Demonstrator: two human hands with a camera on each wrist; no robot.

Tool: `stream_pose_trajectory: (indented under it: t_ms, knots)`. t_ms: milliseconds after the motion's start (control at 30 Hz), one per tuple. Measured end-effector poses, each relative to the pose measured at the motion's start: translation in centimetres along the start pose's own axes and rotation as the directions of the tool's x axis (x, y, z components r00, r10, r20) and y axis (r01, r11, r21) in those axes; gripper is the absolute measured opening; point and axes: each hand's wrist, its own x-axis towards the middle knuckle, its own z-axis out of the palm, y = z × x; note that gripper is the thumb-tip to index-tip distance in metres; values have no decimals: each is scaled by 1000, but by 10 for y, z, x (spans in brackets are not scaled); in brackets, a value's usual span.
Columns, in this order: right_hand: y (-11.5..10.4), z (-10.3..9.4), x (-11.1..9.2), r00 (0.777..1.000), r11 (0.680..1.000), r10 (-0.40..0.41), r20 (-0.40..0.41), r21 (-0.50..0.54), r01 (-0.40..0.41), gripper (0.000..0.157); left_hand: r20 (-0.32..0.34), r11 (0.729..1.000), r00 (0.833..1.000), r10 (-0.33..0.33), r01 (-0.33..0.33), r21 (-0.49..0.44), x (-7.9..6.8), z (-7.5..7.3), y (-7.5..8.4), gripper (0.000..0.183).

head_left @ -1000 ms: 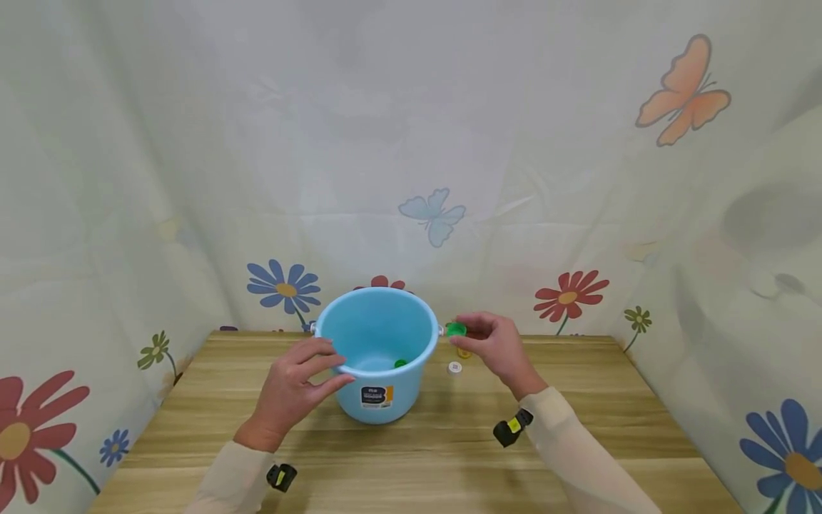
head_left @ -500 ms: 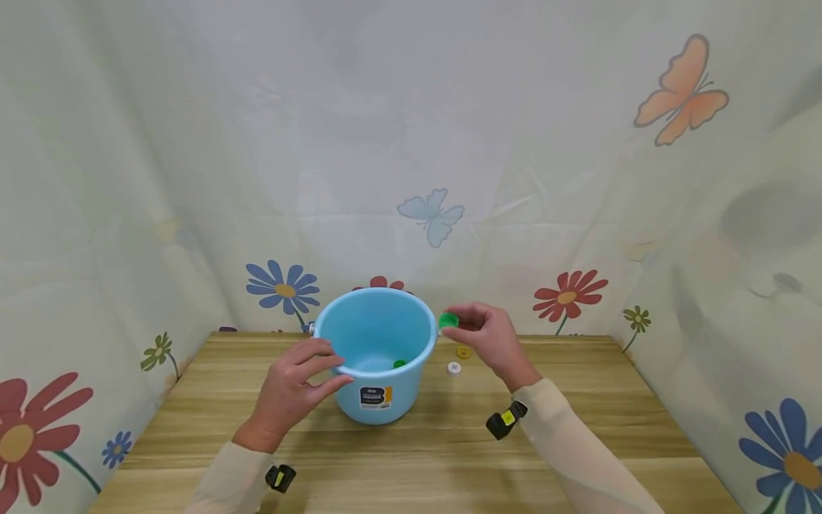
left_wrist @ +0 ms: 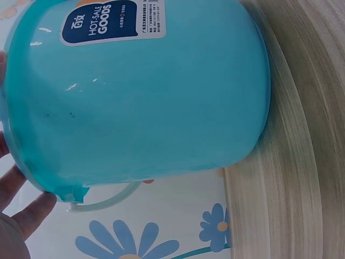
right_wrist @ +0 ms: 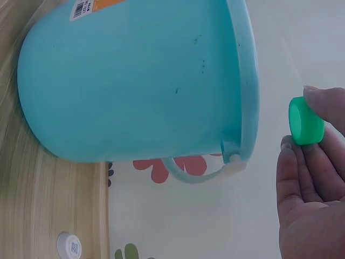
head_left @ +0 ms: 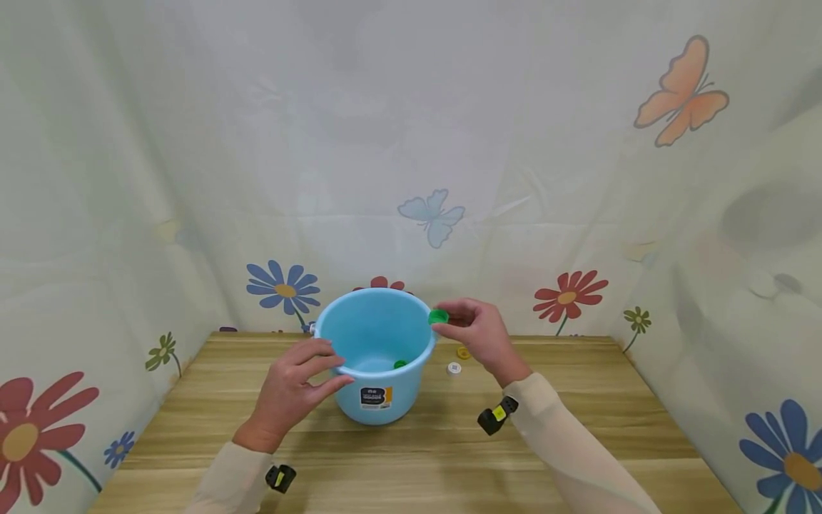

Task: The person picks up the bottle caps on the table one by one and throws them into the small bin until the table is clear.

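A light blue bucket (head_left: 407,392) stands upright on the wooden table, its label facing me. My left hand (head_left: 292,389) holds the near left part of its rim, thumb outside and fingers over the edge. Just over the right side of the rim, my right hand (head_left: 481,334) pinches a green bottle cap (head_left: 438,316) between thumb and fingers. In the right wrist view that green cap (right_wrist: 306,121) is clear of the bucket wall. Another green cap (head_left: 400,364) lies inside on the bucket's floor, partly hidden by the near rim.
To the right of the bucket, a white cap (head_left: 454,368) and a yellow cap (head_left: 464,353) lie on the table (head_left: 565,428). A flower-patterned curtain (head_left: 514,257) hangs behind the table and along its sides. The bucket's pale handle (right_wrist: 197,176) hangs at the back.
My right hand has lifted the green cap and moved it left, from beside the bucket to over its right rim. The yellow cap came into fuller view; my left hand stayed put.
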Motion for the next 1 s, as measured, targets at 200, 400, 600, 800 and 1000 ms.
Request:
stream_pose_trajectory:
  t_ms: [200, 400, 600, 800, 1000]
  knots:
    - [-1, 6, 5, 1000, 1000, -7, 4, 6, 7, 37, -5, 1000, 1000, 7, -7, 5, 1, 0, 1, 37]
    - [-4, 13, 9, 1000, 1000, -22, 15, 15, 22, 36, -20, 1000, 1000, 22, -22, 6, 1, 2, -2, 40]
    - [-6, 19, 13, 999, 999, -22, 34, 44, 20, 34, -20, 1000, 1000, 20, -20, -3, 1, 2, -2, 39]
    - [-7, 23, 16, 999, 999, -18, 30, 39, 17, 32, -6, 1000, 1000, -3, 3, -1, 2, 0, 0, 40]
    - [-6, 27, 17, 999, 999, -11, 41, 49, 9, 32, -7, 1000, 1000, 5, -5, -3, 3, 0, 0, 41]
